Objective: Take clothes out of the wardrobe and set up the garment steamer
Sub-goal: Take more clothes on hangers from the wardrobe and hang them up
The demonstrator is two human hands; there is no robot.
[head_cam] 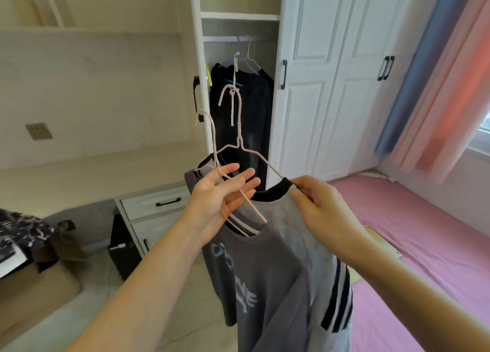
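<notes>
In front of the open wardrobe (238, 16) I hold two shirts on pink wire hangers (240, 142). A dark grey T-shirt (254, 272) with pale lettering hangs in front, and a light grey shirt (307, 235) with a black collar and striped sleeve hangs behind it. My left hand (220, 200) has its fingers spread, with a hanger wire lying across the palm. My right hand (320, 205) pinches the light grey shirt at its collar. A dark garment (246, 107) stays on the wardrobe rail on blue and white hangers. No steamer is in view.
Shut white wardrobe doors (331, 86) stand right of the open bay. A pink bed (424, 232) fills the right side, under pink and blue curtains (434, 81). On the left are a desk with drawers (156, 205), a black box (123, 248) and a cardboard box (34, 280).
</notes>
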